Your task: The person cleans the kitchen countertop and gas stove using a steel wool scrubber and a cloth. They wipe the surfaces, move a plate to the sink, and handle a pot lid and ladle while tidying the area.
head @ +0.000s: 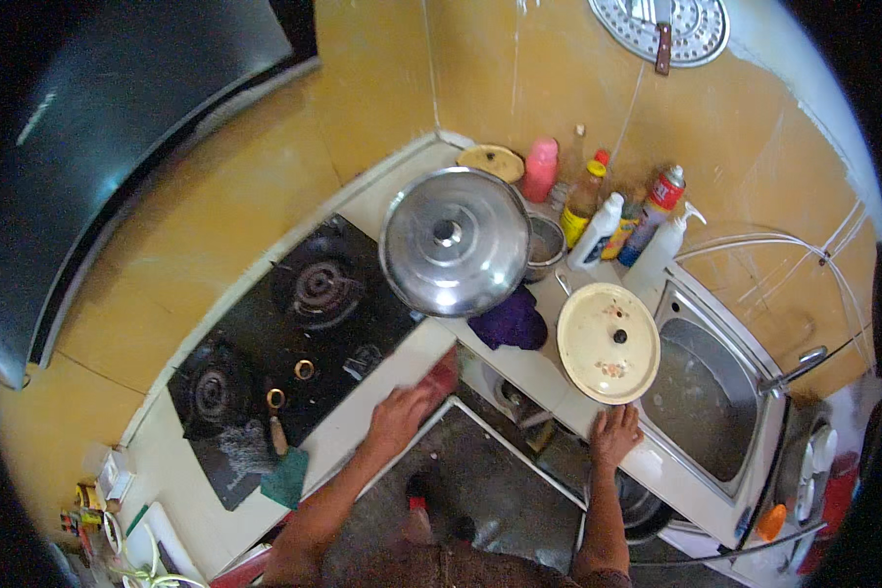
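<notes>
My left hand [399,417] is at the front edge of the stove-side counter, its fingers against a blurred red patch [441,376]. Whether that patch is a cloth or the cabinet front, and whether the hand grips it, I cannot tell. My right hand [616,435] rests its fingers on the counter edge by the sink, just below a cream enamel lid [608,360] with flower prints and a black knob. A large shiny metal lid [459,235] sits in the corner beside the gas stove [382,323]. A dark purple cloth [511,323] lies between the two lids.
The steel sink [705,397] at right holds cloudy water. Bottles [595,231] and a spray can [654,213] crowd the back corner. A green scraper-like tool [285,476] lies across the stove's front edge. Below the counter, cabinet space [529,411] stands open.
</notes>
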`<state>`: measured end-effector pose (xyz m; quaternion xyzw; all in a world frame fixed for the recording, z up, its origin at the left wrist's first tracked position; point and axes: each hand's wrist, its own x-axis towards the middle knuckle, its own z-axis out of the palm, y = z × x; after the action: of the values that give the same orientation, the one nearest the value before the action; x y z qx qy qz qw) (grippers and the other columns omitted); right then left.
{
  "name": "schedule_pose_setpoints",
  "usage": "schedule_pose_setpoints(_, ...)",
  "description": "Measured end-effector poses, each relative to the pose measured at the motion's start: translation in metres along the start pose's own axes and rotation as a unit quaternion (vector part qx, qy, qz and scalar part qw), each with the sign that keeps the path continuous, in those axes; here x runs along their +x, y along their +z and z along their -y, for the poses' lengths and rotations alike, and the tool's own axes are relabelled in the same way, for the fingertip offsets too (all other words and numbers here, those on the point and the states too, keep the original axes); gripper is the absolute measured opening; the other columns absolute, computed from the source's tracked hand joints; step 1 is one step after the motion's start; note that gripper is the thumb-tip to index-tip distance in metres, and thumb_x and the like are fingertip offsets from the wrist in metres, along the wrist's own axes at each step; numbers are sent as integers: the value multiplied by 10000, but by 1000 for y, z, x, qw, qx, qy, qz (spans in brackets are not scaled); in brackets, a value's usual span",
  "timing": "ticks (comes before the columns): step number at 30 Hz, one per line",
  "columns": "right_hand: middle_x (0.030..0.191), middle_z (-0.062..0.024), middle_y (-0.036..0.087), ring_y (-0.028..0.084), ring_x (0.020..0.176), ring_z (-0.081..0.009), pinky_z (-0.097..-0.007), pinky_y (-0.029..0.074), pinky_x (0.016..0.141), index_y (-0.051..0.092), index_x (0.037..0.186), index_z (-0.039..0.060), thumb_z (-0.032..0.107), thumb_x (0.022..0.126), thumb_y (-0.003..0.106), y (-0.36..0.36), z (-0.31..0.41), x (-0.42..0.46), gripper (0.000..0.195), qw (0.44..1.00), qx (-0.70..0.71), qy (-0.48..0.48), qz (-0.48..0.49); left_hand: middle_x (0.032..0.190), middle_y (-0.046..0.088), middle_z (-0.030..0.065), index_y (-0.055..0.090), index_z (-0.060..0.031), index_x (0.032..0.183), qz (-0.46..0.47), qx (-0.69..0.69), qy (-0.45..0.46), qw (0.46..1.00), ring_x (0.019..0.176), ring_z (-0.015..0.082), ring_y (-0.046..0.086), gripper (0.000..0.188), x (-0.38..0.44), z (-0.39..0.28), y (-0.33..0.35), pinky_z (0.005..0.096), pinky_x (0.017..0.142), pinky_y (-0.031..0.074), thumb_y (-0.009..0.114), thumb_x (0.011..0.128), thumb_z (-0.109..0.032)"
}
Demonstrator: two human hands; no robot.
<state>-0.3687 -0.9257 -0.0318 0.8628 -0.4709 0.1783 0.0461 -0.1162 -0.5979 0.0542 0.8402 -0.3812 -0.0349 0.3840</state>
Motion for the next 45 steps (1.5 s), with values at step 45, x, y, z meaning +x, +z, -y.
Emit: schedule_pose_setpoints(45,1374,-157,435,338,1327,-296,-511,258,986,503,1246,38,326,882,517,-14,12,5,465,997,10,24,69,985,516,206,563,-133,1078,127,74,85,985,878,386,562,498,166,-48,147,478,741,499,753,618,-153)
